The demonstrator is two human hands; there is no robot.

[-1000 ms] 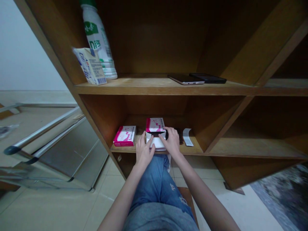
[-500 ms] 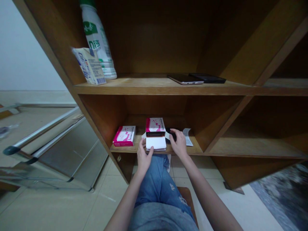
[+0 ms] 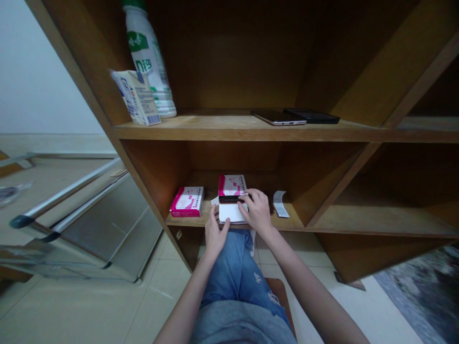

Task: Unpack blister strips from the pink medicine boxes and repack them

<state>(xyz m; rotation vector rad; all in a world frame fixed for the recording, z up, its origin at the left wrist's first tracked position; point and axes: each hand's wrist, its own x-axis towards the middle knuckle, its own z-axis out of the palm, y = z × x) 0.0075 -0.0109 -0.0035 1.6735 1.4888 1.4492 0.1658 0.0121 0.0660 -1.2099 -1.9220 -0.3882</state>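
A pink-and-white carton (image 3: 232, 185) lies open at the middle of the lower wooden shelf (image 3: 290, 223), with a white paper piece (image 3: 229, 213) at its near side, close to the shelf edge. The right hand (image 3: 256, 210) curves its fingers over the carton's near edge; whether they pinch it, I cannot tell. The left hand (image 3: 215, 227) stands slightly spread, its fingertips at the paper's near edge. A careless nudge could push the paper off the edge. A closed carton (image 3: 187, 201) sits left; a paper slip (image 3: 280, 203) lies right.

A home room: wooden shelf unit (image 3: 244, 133), tiled floor (image 3: 71, 310).
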